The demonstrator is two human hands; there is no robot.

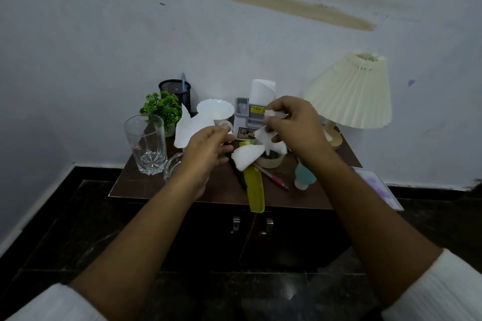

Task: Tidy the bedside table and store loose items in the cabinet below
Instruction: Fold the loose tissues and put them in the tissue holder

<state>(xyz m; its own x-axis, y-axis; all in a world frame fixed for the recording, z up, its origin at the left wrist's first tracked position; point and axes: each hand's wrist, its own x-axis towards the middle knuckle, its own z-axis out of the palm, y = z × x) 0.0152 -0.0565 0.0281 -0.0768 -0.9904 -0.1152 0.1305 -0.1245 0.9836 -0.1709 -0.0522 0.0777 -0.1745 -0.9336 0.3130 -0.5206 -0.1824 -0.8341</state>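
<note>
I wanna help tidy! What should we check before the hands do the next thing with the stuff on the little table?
1. Right hand has a firm grip on the paper scraps: ok, its fingers pinch them.
2. Left hand is free: cannot tell, its fingers curl close to a white piece.
3. Cabinet doors are open for storing: not ok, both are closed.
4. Yellow comb lies safely on the table: not ok, it sticks out over the front edge.
5. Glass stands upright: ok, at the table's left.
</note>
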